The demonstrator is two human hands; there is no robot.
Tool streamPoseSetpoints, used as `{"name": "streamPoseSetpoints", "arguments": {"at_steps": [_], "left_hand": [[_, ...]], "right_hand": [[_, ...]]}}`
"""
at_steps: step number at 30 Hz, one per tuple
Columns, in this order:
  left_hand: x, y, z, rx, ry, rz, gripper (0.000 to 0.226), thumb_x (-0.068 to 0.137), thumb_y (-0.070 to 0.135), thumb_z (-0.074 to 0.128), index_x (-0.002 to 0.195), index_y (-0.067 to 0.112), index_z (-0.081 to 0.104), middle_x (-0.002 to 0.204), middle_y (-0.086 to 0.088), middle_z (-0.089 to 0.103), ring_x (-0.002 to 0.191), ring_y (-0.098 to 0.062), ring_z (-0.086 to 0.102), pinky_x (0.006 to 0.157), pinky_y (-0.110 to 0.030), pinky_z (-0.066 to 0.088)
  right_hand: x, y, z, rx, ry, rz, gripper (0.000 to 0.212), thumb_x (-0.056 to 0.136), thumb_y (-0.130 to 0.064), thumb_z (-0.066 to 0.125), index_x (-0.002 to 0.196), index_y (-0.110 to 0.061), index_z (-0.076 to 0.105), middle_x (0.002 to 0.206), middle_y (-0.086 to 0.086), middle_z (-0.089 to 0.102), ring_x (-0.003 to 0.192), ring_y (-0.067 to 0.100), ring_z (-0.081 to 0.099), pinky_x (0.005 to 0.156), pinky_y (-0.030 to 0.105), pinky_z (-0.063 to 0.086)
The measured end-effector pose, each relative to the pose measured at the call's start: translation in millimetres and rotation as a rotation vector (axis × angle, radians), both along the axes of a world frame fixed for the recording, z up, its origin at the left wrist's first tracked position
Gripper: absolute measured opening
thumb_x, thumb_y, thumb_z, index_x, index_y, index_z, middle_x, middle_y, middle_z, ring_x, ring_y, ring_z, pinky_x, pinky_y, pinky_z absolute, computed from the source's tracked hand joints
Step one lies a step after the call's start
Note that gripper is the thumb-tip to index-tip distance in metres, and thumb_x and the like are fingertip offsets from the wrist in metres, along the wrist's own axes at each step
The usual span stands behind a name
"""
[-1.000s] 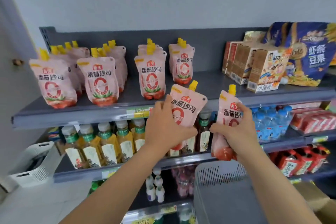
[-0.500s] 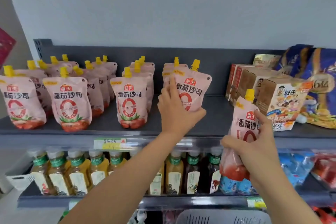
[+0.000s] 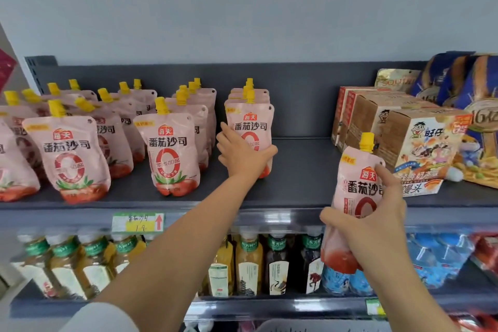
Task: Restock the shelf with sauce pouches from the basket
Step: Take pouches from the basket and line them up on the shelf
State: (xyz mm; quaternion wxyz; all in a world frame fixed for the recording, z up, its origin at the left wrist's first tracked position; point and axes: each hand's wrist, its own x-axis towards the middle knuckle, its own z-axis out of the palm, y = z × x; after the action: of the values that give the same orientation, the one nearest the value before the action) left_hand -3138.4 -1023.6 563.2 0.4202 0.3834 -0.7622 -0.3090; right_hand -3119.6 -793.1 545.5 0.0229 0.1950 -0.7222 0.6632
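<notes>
A pink sauce pouch (image 3: 252,129) with a yellow spout is gripped around its lower half by the left hand (image 3: 244,155), the thumb being hooked round its right edge and the fingers curled over its left side. It is held upright at the front of the rightmost row of pouches (image 3: 249,94) on the top shelf (image 3: 296,178). Whether its base is already resting on the board cannot be told, since the hand covers most of it. A second pouch (image 3: 355,183) is held by the right hand (image 3: 374,224) in front of the shelf's front edge, further right and lower. It is roughly upright, the thumb is laid across its lower front, the forefinger is stretched up along its right edge, and the remaining fingers are wrapped behind it. More pouches of the same kind are lined up in rows to the left, one row fronted by a pouch near the middle (image 3: 172,153) and another by a pouch further left (image 3: 75,159). Brown cartons (image 3: 420,148) are stacked at the right of the same shelf, well apart from the rightmost row, with blue snack bags (image 3: 458,78) behind them. A price label (image 3: 138,222) is fixed to the shelf edge. On the shelf below, tea bottles (image 3: 249,264) are ranged beside water bottles (image 3: 436,259). A white sleeve (image 3: 102,318) is seen on the left arm.
</notes>
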Motion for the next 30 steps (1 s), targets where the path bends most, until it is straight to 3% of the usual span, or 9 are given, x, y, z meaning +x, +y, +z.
{"name": "streamPoseSetpoints", "arguments": {"at_steps": [7, 11, 13, 18, 20, 23, 25, 27, 30], "left_hand": [[1, -7, -2, -0.042, 0.084, -0.072, 0.118, 0.056, 0.048, 0.088, 0.142, 0.007, 0.016, 0.138, -0.01, 0.026, 0.131, -0.027, 0.027, 0.104, -0.045, 0.031], [2, -7, -2, -0.063, 0.052, -0.115, 0.119, 0.054, 0.051, 0.087, 0.14, 0.007, 0.018, 0.137, -0.009, 0.027, 0.13, -0.026, 0.029, 0.102, -0.043, 0.036], [4, -7, -2, -0.066, 0.036, -0.118, 0.118, 0.054, 0.051, 0.087, 0.14, 0.008, 0.018, 0.136, -0.01, 0.027, 0.129, -0.026, 0.029, 0.103, -0.041, 0.036], [20, -10, -2, -0.081, -0.043, -0.108, 0.127, 0.059, 0.05, 0.086, 0.148, 0.006, 0.007, 0.15, -0.012, 0.018, 0.14, -0.029, 0.017, 0.113, -0.039, 0.023], [32, -9, -4, -0.115, -0.022, -0.078, 0.117, 0.065, 0.043, 0.085, 0.148, 0.006, 0.011, 0.15, -0.012, 0.02, 0.14, -0.029, 0.017, 0.113, -0.039, 0.021], [56, -10, -9, -0.186, 0.133, -0.279, 0.083, 0.071, 0.023, 0.081, 0.138, 0.013, 0.033, 0.137, -0.006, 0.036, 0.126, -0.022, 0.038, 0.104, -0.031, 0.037], [76, -9, -9, -0.113, 0.153, -0.518, 0.063, 0.074, 0.009, 0.075, 0.129, 0.017, 0.045, 0.121, -0.002, 0.053, 0.104, -0.015, 0.056, 0.088, -0.024, 0.048], [90, -11, -8, -0.088, 0.126, -0.683, 0.055, 0.073, 0.005, 0.07, 0.123, 0.019, 0.052, 0.104, -0.003, 0.063, 0.09, -0.014, 0.062, 0.081, -0.03, 0.053], [104, -14, -7, -0.128, 0.112, -0.78, 0.056, 0.071, 0.01, 0.069, 0.123, 0.022, 0.053, 0.097, 0.004, 0.065, 0.088, -0.012, 0.063, 0.082, -0.03, 0.054]], "right_hand": [[7, -18, -1, -0.004, 0.055, 0.024, 0.106, 0.055, -0.01, 0.083, 0.133, -0.051, 0.024, 0.136, -0.01, 0.027, 0.127, 0.029, 0.038, 0.102, 0.052, 0.041], [15, -28, 3, 0.038, 0.098, 0.007, 0.106, 0.058, -0.006, 0.082, 0.139, -0.042, 0.023, 0.14, -0.006, 0.021, 0.127, 0.023, 0.034, 0.095, 0.037, 0.038], [18, -35, 4, 0.059, 0.11, -0.014, 0.108, 0.057, -0.007, 0.082, 0.141, -0.039, 0.022, 0.141, -0.005, 0.018, 0.126, 0.024, 0.032, 0.092, 0.035, 0.037], [25, -51, 2, 0.074, 0.135, -0.011, 0.113, 0.056, -0.009, 0.083, 0.143, -0.036, 0.017, 0.142, -0.003, 0.019, 0.128, 0.022, 0.026, 0.094, 0.036, 0.032], [27, -58, 4, 0.077, 0.149, -0.006, 0.115, 0.055, -0.011, 0.084, 0.145, -0.034, 0.016, 0.143, -0.003, 0.023, 0.128, 0.019, 0.025, 0.098, 0.039, 0.03], [29, -71, 9, 0.072, 0.152, 0.002, 0.114, 0.056, -0.013, 0.084, 0.145, -0.033, 0.016, 0.142, -0.003, 0.028, 0.126, 0.017, 0.024, 0.101, 0.042, 0.03], [29, -81, 17, 0.041, 0.153, 0.009, 0.115, 0.056, -0.012, 0.083, 0.146, -0.033, 0.014, 0.142, -0.003, 0.027, 0.126, 0.017, 0.023, 0.103, 0.044, 0.03], [28, -93, 28, 0.013, 0.168, 0.003, 0.116, 0.056, -0.013, 0.084, 0.146, -0.032, 0.013, 0.143, -0.002, 0.027, 0.128, 0.02, 0.023, 0.107, 0.05, 0.03], [22, -114, 43, -0.024, 0.216, -0.017, 0.117, 0.058, -0.016, 0.084, 0.148, -0.031, 0.011, 0.144, 0.0, 0.027, 0.13, 0.023, 0.024, 0.108, 0.054, 0.028]]}}
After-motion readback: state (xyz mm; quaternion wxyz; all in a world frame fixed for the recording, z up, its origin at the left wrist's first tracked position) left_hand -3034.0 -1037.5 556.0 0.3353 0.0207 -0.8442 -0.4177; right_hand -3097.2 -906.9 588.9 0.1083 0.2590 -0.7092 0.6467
